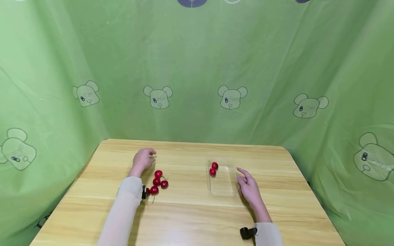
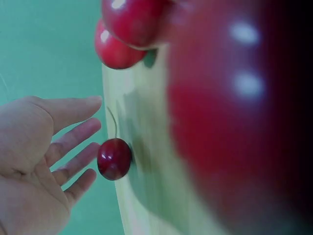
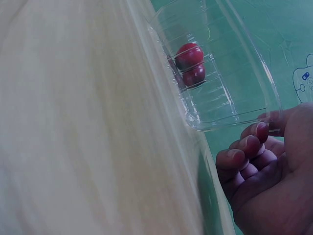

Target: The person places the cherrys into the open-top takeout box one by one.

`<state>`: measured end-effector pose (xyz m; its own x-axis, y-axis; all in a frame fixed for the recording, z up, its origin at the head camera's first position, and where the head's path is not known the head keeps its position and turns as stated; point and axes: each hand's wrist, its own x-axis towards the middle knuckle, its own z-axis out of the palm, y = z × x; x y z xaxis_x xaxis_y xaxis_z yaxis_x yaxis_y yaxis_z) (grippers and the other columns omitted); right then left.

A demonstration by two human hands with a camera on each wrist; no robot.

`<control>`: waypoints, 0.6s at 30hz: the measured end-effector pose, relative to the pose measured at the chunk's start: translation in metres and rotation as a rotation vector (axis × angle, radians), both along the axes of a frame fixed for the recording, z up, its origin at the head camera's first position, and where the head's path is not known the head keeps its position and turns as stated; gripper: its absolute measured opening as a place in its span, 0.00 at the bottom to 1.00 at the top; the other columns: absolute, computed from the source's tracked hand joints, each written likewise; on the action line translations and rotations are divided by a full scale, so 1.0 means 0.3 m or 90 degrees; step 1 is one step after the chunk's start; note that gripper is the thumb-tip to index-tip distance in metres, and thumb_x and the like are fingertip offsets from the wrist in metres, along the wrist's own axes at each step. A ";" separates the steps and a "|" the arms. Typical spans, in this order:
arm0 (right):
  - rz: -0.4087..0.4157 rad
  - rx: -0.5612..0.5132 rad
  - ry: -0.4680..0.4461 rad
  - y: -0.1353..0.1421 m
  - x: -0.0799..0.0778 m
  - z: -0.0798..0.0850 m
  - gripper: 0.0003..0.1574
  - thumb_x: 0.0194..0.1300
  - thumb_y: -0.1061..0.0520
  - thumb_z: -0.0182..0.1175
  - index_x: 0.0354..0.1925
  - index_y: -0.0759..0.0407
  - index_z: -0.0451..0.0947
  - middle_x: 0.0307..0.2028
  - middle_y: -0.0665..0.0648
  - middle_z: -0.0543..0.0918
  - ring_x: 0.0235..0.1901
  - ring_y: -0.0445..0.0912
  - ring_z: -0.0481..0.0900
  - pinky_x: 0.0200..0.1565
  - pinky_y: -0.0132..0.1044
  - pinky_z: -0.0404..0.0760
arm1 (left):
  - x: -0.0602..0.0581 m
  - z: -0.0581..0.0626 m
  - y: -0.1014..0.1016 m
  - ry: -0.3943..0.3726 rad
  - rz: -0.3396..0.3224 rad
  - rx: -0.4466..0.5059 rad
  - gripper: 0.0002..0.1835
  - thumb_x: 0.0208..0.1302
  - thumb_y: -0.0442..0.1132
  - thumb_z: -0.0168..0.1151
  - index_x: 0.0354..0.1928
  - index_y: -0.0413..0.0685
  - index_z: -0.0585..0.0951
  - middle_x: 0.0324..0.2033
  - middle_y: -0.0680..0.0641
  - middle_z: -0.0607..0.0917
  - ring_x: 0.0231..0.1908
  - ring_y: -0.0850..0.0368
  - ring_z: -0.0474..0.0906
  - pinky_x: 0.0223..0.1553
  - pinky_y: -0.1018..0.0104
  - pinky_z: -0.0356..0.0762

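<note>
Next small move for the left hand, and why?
Probably ease the left hand to the nearest loose cherry and pinch it: that hand holds nothing, the cherry lies on the table, and two cherries already sit in the clear tray.

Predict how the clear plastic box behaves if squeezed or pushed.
The box looks thin-walled, so it probably flexes under squeezing. Holding only two cherries, it's likely light and quick to slide. Sitting broad and low, it seems unlikely to tip.
</note>
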<state>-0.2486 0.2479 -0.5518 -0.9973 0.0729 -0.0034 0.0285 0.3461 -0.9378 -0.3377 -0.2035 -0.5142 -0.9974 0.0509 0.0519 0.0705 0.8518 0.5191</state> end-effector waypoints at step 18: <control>-0.007 0.011 -0.006 0.008 -0.007 -0.018 0.28 0.82 0.56 0.50 0.75 0.56 0.65 0.21 0.54 0.72 0.16 0.42 0.70 0.22 0.32 0.72 | -0.012 -0.063 -0.019 0.020 0.002 -0.040 0.10 0.61 0.28 0.70 0.45 0.40 0.87 0.43 0.38 0.89 0.48 0.39 0.83 0.57 0.42 0.78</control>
<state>-0.2507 0.2502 -0.5573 -0.9964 0.0836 -0.0120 0.0416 0.3623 -0.9311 -0.3415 -0.2092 -0.5332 -0.9955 0.0523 0.0796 0.0833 0.8831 0.4617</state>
